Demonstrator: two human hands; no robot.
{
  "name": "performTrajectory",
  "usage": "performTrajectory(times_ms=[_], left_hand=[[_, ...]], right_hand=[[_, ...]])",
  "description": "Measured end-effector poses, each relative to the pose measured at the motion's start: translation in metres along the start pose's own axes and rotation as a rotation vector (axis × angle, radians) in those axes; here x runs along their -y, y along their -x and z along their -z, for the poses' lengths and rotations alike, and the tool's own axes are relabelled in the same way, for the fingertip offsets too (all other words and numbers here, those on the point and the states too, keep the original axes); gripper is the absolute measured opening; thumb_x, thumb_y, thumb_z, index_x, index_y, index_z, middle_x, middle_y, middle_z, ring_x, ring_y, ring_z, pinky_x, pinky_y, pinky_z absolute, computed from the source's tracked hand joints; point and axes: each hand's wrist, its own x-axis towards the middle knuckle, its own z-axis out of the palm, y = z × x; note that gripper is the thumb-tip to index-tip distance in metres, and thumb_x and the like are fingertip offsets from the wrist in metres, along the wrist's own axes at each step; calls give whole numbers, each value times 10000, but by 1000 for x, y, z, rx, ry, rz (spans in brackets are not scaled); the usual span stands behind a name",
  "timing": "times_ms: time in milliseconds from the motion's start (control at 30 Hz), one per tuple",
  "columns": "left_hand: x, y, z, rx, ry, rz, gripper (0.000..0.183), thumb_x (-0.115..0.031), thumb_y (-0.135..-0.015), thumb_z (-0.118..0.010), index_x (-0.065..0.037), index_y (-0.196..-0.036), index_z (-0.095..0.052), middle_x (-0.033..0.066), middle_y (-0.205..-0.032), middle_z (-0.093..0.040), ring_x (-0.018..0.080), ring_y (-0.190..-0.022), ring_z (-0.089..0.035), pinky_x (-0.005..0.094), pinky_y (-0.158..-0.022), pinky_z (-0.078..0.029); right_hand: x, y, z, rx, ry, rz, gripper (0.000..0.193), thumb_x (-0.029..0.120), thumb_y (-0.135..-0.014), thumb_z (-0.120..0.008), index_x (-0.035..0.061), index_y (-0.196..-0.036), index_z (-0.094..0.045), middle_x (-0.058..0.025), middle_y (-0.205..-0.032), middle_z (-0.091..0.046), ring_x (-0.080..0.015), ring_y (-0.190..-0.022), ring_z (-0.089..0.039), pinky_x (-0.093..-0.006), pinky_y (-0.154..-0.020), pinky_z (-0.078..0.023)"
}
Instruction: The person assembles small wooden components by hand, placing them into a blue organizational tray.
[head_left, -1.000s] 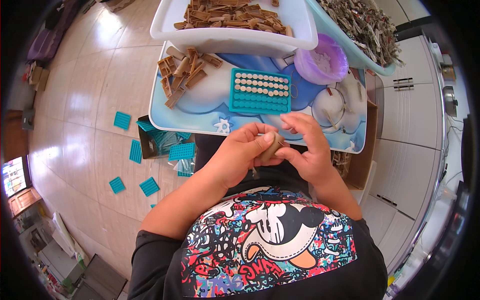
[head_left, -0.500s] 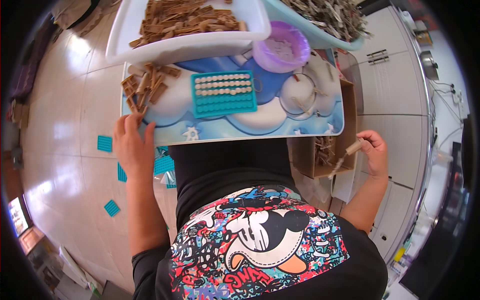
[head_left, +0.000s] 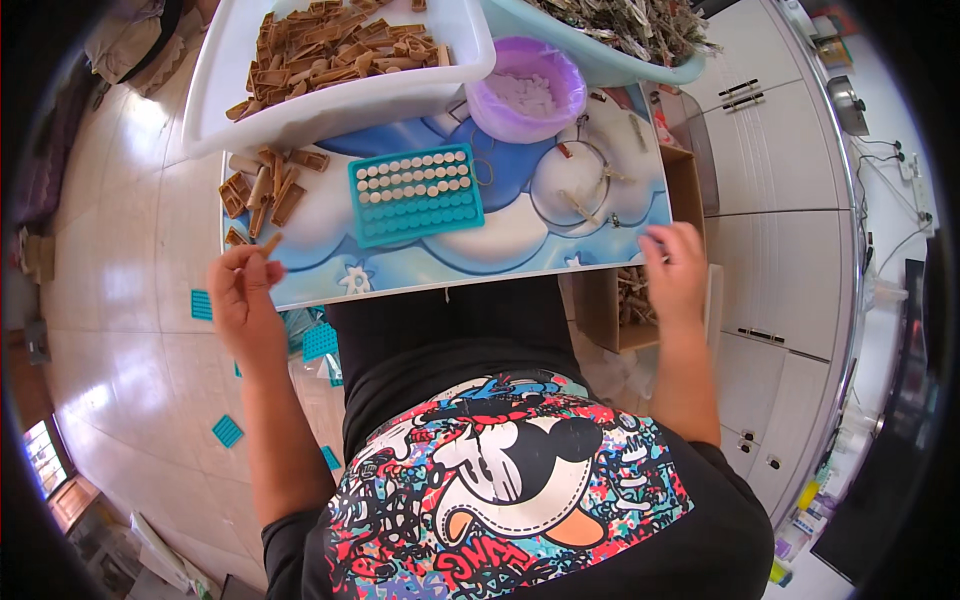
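At the table's near left edge, my left hand [head_left: 245, 290] pinches a small brown plastic piece [head_left: 270, 245]. Just beyond it lies a loose pile of similar brown hollow pieces [head_left: 262, 188]. My right hand [head_left: 676, 265] hovers at the right edge, fingers loosely bent and apart, with nothing seen in it. Nearest to it are a small dark bit [head_left: 615, 220] and a thin ring [head_left: 607, 185] with pale pieces by it. Between the hands sits a teal tray [head_left: 420, 222], its far rows filled with round white pieces [head_left: 415, 176].
A white tub [head_left: 340, 105] of brown pieces and a light-blue tub [head_left: 600, 68] of stringy greyish bits stand behind. A purple lined bucket [head_left: 480, 115] holds white pieces. Below the right edge is a cardboard box [head_left: 595, 310]. Teal trays [head_left: 227, 431] lie on the floor.
My right hand has moved left and away from me to the table edge; the brown piece with a trailing strip is no longer in it. My left hand has lifted a brown piece.
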Motion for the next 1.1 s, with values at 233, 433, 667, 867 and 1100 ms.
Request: performTrajectory(times_ms=[233,433,667,867,1100], left_hand=[[-44,31,-42,506,875,674,128,-154,-935,-494,-48,-878,-539,26,-738,-524,88,-561,-449,209,-486,-342],[-55,48,-74,805,966,1070,226,-270,-931,-506,-94,-791,-485,-11,-629,-418,82,-508,-364,208,-426,-274],[-58,52,-88,937,891,1102,191,-254,-907,-570,-87,-842,-505,-20,-674,-450,81,-547,-415,213,-453,-320],[-58,51,-89,921,878,1113,272,-183,-920,-545,-6,-1125,-519,23,-883,-534,68,-594,-429,205,-482,-354],[-60,50,-90,936,878,1094,394,-185,-939,-505,36,-1258,-436,111,-1152,-572,55,-600,-415,186,-477,-363]], right_hand=[[45,-17,-40,79,189,236,172,172,-716,-705,81,-840,-627,-67,-842,-584,-285,-754,-577,-386,-640,-458],[49,-16,-41,43,115,227,122,139,-734,-677,81,-807,-598,-67,-817,-582,-291,-771,-574,-393,-646,-456],[47,-12,-47,5,147,256,142,141,-732,-681,69,-805,-583,-77,-823,-584,-295,-779,-576,-396,-658,-457],[49,-12,-51,77,198,281,107,112,-748,-662,66,-821,-598,-81,-811,-592,-294,-766,-586,-398,-639,-455],[95,28,-20,299,-465,111,86,82,-781,-656,42,-852,-628,-85,-726,-602,-250,-620,-567,-325,-576,-442]])
